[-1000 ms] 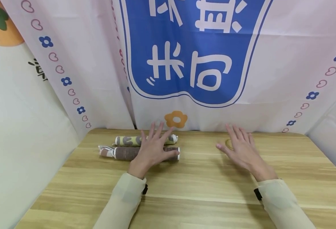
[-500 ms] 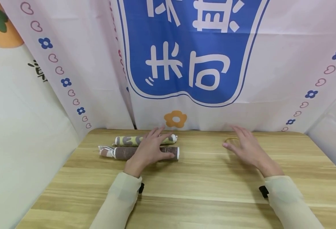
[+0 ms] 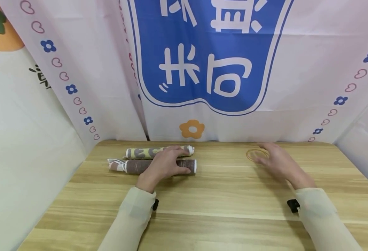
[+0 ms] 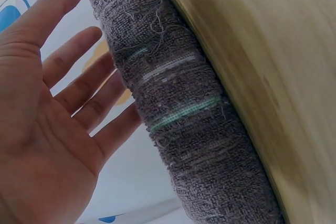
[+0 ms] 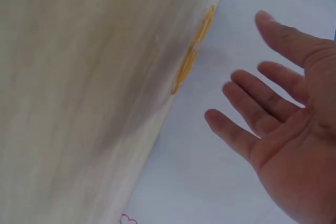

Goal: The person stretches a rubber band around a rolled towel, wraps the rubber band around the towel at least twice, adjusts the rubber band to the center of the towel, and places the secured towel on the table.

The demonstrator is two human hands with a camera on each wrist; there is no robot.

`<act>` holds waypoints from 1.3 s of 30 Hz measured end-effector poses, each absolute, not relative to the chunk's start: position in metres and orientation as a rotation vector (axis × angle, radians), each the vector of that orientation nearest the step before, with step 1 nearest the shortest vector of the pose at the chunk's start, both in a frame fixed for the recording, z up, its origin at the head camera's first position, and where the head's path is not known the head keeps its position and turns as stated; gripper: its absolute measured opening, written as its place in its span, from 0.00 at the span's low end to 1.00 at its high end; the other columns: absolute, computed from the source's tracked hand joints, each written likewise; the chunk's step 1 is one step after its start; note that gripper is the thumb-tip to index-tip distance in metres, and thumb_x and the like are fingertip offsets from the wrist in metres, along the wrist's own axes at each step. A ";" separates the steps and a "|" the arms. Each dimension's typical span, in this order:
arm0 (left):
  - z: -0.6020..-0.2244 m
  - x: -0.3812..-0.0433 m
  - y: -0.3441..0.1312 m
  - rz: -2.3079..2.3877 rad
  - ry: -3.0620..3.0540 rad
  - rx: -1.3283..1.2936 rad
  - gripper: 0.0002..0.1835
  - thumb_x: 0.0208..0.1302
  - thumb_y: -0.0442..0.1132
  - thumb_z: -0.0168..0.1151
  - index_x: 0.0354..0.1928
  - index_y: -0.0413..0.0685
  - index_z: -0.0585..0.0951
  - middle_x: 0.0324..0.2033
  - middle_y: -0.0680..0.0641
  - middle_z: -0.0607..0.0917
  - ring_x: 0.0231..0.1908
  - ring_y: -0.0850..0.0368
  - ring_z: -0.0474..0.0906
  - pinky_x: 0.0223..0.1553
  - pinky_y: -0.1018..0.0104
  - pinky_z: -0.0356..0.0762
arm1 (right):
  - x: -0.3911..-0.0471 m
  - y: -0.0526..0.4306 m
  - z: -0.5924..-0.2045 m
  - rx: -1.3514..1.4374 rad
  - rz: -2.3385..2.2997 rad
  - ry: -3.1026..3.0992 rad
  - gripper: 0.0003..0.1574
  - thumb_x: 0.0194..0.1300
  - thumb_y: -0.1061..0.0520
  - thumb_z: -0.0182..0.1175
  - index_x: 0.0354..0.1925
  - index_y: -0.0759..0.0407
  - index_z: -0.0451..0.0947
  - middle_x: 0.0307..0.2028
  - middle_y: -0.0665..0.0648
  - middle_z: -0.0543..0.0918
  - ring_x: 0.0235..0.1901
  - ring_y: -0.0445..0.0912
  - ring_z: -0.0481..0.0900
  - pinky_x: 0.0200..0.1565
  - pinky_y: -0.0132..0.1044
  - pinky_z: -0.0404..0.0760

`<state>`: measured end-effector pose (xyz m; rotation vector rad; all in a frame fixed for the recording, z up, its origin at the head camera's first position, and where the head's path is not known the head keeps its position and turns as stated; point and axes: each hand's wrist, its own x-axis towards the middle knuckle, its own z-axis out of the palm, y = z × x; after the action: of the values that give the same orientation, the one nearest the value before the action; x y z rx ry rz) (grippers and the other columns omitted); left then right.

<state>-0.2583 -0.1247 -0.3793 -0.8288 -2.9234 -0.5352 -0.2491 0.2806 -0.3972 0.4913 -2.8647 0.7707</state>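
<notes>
Two rolled-up cloths lie side by side at the back left of the table. The nearer one is a brown terry towel roll (image 3: 139, 166) with a white end; behind it is a yellow-and-grey patterned roll (image 3: 146, 152). My left hand (image 3: 164, 164) arches over the brown roll, thumb on its near side and fingers reaching toward the patterned one. In the left wrist view the palm is apart from the towel (image 4: 184, 108), with loosely bent fingers beside it. To the right, my right hand (image 3: 279, 161) hovers with spread fingers by thin yellow rubber bands (image 5: 193, 51) lying on the table.
The wood-grain table (image 3: 215, 209) ends at the back against a white printed curtain (image 3: 296, 87) with a blue sign. Black straps (image 3: 293, 205) show at both cuffs. A pale wall (image 3: 21, 146) rises on the left.
My left hand has lowered over the rolls, its fingers bending from spread to curved. The right hand has shifted slightly right, leaving more of the rubber bands visible.
</notes>
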 end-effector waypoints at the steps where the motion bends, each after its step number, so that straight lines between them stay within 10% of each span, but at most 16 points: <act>1: -0.379 -0.259 -0.124 -0.540 -2.931 -0.827 0.32 0.57 0.52 0.83 0.63 0.49 0.86 0.67 0.42 0.81 0.68 0.40 0.74 0.71 0.40 0.67 | -0.250 0.282 -0.398 0.499 0.771 -2.866 0.37 0.72 0.58 0.70 0.70 0.76 0.70 0.67 0.79 0.73 0.67 0.75 0.69 0.68 0.70 0.65; 16: -0.383 -0.264 -0.121 -0.522 -2.999 -0.830 0.29 0.57 0.51 0.84 0.59 0.52 0.87 0.56 0.48 0.87 0.56 0.44 0.82 0.61 0.42 0.76 | -0.254 0.300 -0.400 0.597 0.761 -2.900 0.09 0.68 0.69 0.66 0.47 0.70 0.86 0.44 0.67 0.89 0.49 0.66 0.85 0.55 0.64 0.80; 39: -0.385 -0.265 -0.120 -0.525 -3.035 -0.824 0.28 0.56 0.50 0.84 0.59 0.52 0.87 0.54 0.49 0.88 0.53 0.48 0.83 0.58 0.48 0.79 | -0.259 0.302 -0.408 0.615 0.682 -2.948 0.06 0.67 0.72 0.67 0.39 0.65 0.87 0.36 0.59 0.88 0.38 0.55 0.84 0.45 0.57 0.84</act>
<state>-0.2648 -0.1203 -0.3853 -0.8242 -3.0348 -0.5247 -0.2586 0.3022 -0.4075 0.6154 -2.9484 0.6816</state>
